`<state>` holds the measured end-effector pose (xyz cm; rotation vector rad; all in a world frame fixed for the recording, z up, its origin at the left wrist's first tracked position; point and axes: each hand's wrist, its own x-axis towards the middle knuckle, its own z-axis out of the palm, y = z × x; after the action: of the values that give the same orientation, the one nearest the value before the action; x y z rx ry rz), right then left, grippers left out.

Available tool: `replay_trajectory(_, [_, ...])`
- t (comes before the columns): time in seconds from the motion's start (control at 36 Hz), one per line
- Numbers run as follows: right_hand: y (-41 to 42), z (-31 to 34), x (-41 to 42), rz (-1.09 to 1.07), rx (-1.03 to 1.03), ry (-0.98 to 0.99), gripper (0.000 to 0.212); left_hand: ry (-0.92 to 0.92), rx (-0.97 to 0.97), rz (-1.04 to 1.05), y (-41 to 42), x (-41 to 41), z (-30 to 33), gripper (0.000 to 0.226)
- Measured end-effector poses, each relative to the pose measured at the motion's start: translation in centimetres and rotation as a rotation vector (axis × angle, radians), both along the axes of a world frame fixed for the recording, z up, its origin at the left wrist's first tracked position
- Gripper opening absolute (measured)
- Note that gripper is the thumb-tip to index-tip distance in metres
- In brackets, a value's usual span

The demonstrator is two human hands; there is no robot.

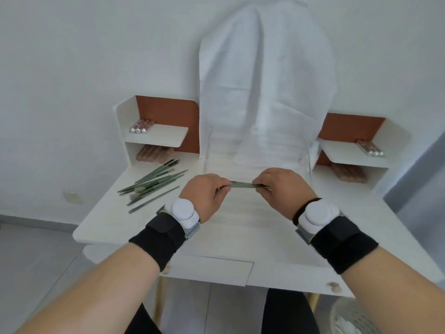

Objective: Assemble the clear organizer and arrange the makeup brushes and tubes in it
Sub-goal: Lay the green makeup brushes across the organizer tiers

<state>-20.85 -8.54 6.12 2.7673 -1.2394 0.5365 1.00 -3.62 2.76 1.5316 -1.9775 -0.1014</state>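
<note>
Both hands hold one green-handled makeup brush level above the middle of the white table. My left hand pinches its left end and my right hand pinches its right end. A loose pile of green makeup brushes lies on the table to the left of my hands. Several pink tubes with silver caps rest on the left shelf, and more such tubes lie on the right shelf. No clear organizer shows in this view.
A white cloth drapes over a tall shape at the back centre and runs down onto the table. White shelf units with brown backs stand at the back left and back right. Brown bundles lie under the shelves.
</note>
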Motion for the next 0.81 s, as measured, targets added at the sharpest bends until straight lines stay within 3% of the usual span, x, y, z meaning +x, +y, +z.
replay_trajectory(0.28, [0.6, -2.2, -6.3, -0.095, 0.034, 0.058, 0.025, -0.092, 0.029, -0.053, -1.8, -5.8, -1.7, 0.020])
replay_trajectory(0.81, [0.1, -3.3, -6.6, -0.107, 0.031, 0.061, 0.026, -0.115, 0.022, 0.003, -1.5, -6.1, -2.7, 0.029])
